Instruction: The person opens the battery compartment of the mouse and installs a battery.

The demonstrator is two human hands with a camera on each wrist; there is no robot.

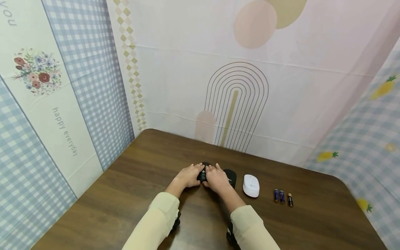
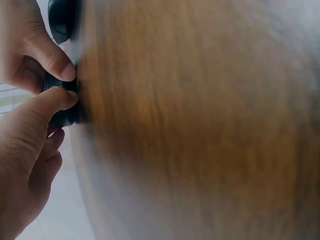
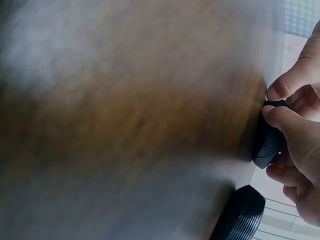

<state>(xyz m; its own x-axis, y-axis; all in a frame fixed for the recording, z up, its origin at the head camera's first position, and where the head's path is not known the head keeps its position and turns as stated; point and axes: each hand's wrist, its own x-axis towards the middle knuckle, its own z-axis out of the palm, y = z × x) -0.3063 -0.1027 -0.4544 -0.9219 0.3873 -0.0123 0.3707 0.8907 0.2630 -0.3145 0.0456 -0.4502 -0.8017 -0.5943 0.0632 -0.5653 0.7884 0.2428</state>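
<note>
Both hands hold a black computer mouse (image 1: 203,173) near the middle of the table. My left hand (image 1: 188,176) grips its left side and my right hand (image 1: 217,178) its right side, fingers over the top. In the left wrist view the two thumbs press the near end of the mouse (image 2: 64,117), close together. Ridges run along the side of the mouse (image 3: 269,142) in the right wrist view, and a small red glint shows by the fingers there. Much of its top is hidden under the hands. A second black mouse (image 1: 231,177) stands just right of the right hand, partly covered by it.
Farther right on the brown wooden table (image 1: 125,194) is a white mouse (image 1: 251,185). Beyond it lie two blue batteries (image 1: 279,196) side by side and a black battery (image 1: 290,200). Patterned cloths (image 1: 175,80) hang behind the table and at both sides.
</note>
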